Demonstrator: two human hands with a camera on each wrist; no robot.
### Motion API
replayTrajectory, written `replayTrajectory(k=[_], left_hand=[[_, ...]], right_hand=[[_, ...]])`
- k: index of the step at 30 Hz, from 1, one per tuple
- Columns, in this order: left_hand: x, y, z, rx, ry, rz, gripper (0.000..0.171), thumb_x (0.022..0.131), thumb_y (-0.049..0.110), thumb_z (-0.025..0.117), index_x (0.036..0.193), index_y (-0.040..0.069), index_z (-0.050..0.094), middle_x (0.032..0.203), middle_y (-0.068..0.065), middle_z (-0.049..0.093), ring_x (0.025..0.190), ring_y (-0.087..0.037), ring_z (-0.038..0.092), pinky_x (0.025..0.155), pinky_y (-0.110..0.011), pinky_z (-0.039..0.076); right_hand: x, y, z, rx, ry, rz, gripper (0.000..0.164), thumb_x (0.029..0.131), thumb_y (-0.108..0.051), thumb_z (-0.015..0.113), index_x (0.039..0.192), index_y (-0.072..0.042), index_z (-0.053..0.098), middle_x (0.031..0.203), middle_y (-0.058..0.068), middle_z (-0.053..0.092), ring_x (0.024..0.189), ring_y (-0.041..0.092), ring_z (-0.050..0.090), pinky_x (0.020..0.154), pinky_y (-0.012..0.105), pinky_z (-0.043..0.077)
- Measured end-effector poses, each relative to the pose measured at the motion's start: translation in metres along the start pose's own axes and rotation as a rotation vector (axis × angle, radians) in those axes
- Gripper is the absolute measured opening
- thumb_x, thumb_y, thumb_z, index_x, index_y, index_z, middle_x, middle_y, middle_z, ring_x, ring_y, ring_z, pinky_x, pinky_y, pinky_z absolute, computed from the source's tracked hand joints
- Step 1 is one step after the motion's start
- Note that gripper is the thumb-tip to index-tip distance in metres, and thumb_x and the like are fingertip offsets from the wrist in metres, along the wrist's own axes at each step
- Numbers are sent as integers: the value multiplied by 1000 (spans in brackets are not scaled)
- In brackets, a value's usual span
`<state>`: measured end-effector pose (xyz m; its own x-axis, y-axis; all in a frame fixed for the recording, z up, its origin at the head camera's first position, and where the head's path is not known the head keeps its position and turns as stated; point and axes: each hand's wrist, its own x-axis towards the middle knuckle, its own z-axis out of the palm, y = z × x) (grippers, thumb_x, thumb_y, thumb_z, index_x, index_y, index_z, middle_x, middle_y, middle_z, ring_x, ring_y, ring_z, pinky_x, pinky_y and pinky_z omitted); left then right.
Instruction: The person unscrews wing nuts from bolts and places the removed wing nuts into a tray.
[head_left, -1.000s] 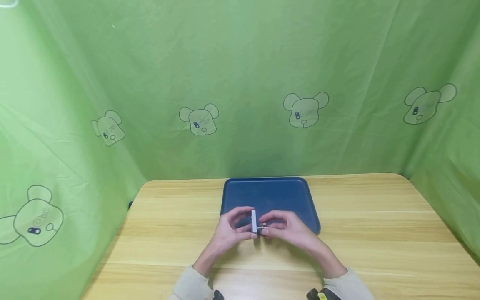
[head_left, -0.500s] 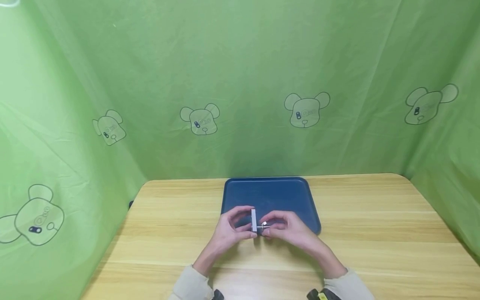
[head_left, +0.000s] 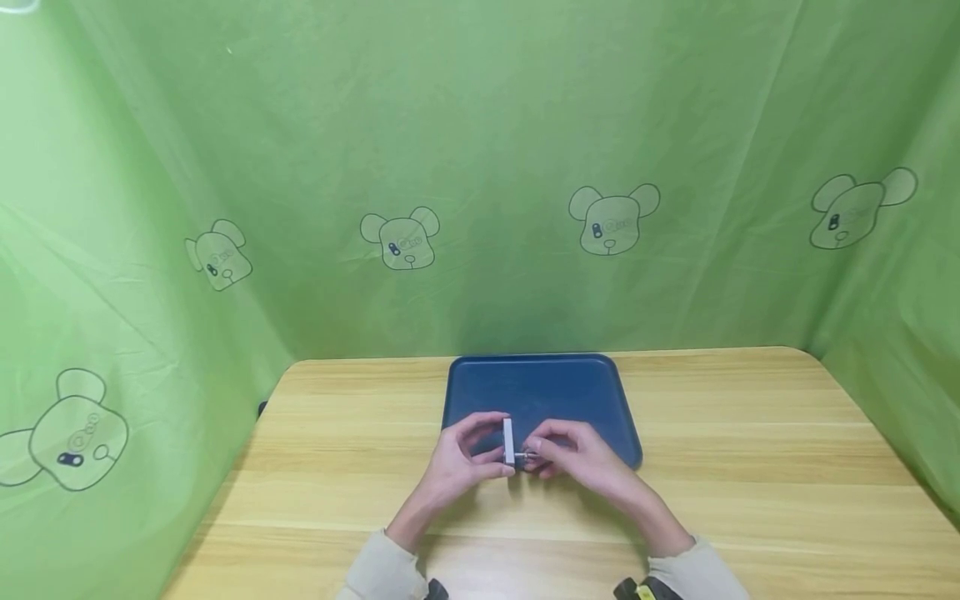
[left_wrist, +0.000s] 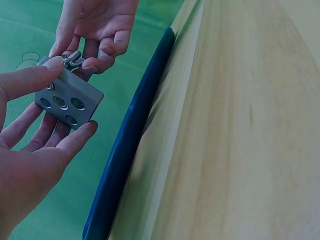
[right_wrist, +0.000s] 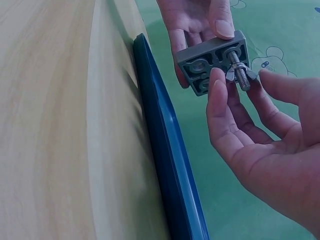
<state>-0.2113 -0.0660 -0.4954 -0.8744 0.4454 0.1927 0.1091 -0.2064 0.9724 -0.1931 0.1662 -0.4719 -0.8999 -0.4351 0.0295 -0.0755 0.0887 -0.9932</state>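
My left hand grips a grey metal block by its edges, thumb on one side and fingers on the other. Several round holes open on one face of the block; the other face is ribbed and recessed. From one corner of the recessed side sticks out a threaded bolt, which carries a wing nut. Curled around that wing nut are the fingers of my right hand, the thumb close to one wing. Both hands are raised above the table near the tray's front edge.
A blue tray lies at the back middle of the wooden table. Green curtains printed with bear heads surround the table at the back and on both sides.
My right thumb has moved up and forward over the wing nut, and the right fingers have shifted around it. The wing nut's wings have turned. The left hand and the block stay in place.
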Motion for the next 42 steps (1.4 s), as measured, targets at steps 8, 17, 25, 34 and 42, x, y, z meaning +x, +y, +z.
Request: replayTrajectory(k=[8,17,25,34,42], left_hand=[[0,0,0,-3,-3,10,71,71,-21,78,137,-6,56,142,-26,53,137,-50,45,108,-45,53],[0,0,-1,-13,1,-5,71,71,-22,78,137,-6,56,141,-21,55,138,-48,44,109,-43,52],[0,-1,-1,-22,-10,-6,71,72,-21,78,137,-4,57,145,-32,48,139,-48,44,109,-43,52],[0,0,0,-24,-4,-10,73,71,-22,77,138,-10,52,141,-18,57,139,-50,42,108,-43,53],[-1,1,0,-24,3,-11,71,71,-21,78,137,-6,56,142,-22,55,139,-49,43,108,-44,53]], right_hand=[[0,-1,-1,-3,15,5,26,100,-17,68,108,7,66,106,28,70,98,38,72,86,49,64],[-2,-4,0,-31,-9,-2,27,97,-13,71,116,6,67,112,22,70,107,44,69,87,42,65],[0,-1,-1,-9,-30,-20,35,94,-9,73,123,9,64,114,24,70,106,40,70,86,32,64],[-1,2,-3,9,-29,-7,40,92,-6,74,125,11,61,113,27,70,103,31,72,86,29,64],[-2,0,-1,15,-23,-3,35,92,-4,73,121,13,62,115,32,65,101,46,70,88,42,65]])
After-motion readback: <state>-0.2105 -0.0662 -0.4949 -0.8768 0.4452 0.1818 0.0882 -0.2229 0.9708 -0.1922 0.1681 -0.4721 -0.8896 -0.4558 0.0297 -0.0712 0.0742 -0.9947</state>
